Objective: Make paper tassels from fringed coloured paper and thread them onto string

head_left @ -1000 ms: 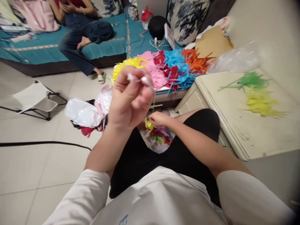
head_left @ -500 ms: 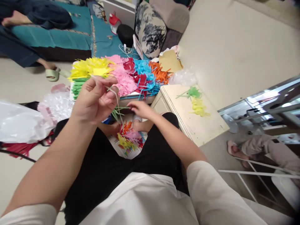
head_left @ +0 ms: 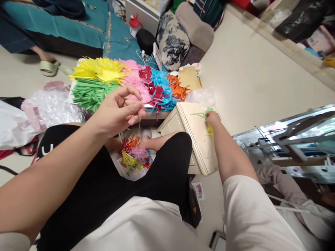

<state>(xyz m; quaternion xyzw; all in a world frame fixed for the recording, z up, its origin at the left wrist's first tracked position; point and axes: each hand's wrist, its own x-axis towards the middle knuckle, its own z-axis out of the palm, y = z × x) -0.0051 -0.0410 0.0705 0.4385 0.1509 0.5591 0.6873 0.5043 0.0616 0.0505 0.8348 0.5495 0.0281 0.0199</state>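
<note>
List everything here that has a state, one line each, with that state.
left hand, raised, fingers pinched shut on a thin strip that hangs down
right hand, down on the loose strips on the cabinet top, grip hidden
cabinet, drawers shut
paper piles, fringed, sorted by colour
plastic bag, crumpled on the floor

A thin pale strip is dangling straight down from the pinched fingertips of the left hand, raised above the lap. On the cream bench, a wisp of green paper strips is lying flat, touching the right hand. A small yellow paper tuft is peeking out beside its wrist.
</note>
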